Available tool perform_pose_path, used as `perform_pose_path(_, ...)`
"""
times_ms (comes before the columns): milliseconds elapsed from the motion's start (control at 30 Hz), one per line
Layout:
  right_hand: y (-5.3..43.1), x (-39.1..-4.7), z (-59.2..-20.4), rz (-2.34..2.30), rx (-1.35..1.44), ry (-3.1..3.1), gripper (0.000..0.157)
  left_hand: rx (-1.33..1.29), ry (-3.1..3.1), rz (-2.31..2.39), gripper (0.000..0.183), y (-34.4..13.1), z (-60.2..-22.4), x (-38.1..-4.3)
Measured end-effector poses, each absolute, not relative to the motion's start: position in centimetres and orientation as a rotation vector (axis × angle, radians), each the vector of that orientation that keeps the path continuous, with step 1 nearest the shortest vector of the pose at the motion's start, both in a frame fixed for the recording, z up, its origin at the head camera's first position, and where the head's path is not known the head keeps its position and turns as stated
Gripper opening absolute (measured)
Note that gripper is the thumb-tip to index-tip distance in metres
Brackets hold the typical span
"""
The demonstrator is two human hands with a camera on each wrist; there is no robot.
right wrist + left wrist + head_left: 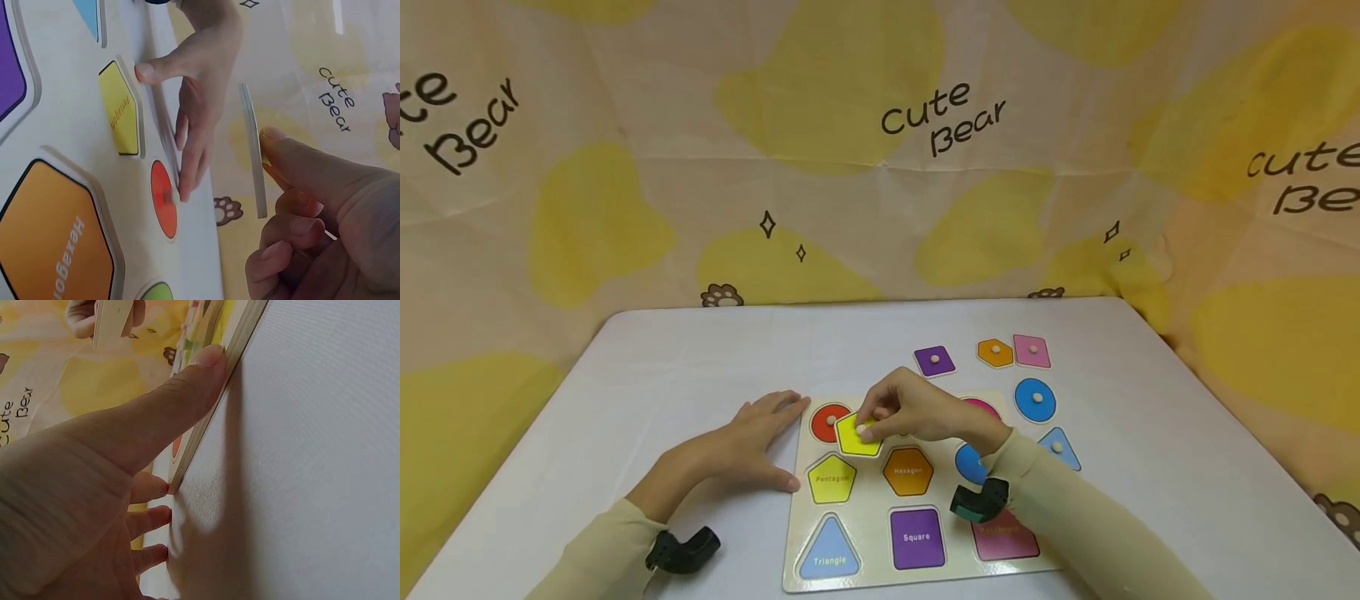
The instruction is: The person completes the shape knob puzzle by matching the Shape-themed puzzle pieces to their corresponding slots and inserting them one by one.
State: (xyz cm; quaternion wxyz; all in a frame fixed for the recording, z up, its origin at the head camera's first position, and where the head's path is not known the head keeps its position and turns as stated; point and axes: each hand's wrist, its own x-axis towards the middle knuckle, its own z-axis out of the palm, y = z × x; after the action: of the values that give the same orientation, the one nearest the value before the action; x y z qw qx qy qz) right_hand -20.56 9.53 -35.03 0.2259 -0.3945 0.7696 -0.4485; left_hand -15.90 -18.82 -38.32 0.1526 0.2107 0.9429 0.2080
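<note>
My right hand (913, 408) pinches the small knob of a yellow pentagon puzzle piece (850, 443), holding it raised over the upper left of the shape board (871, 521). In the right wrist view the pentagon piece (253, 150) appears edge-on, clear of the board. Just in front of it lies the yellow pentagon recess (832, 482). A red circle piece (822, 423) with a knob sits in the board's top left corner, partly overlapped by the pentagon. My left hand (748, 446) is spread at the board's left edge, its thumb (209, 362) touching the side.
Loose knobbed pieces lie behind and right of the board: a purple piece (928, 363), an orange hexagon (995, 360), a pink piece (1026, 358), a blue circle (1030, 407) and a blue triangle (1062, 458). My right forearm hides part of the board. A patterned cloth (850, 100) hangs behind the table.
</note>
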Motion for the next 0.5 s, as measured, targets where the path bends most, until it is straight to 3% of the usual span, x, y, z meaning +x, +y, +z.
perform_pose_path(500,8.1,-19.8,-35.9,-1.292,-1.048,2.177,0.014,0.61,2.709,0.591,0.112,-18.9,-38.5,-16.0)
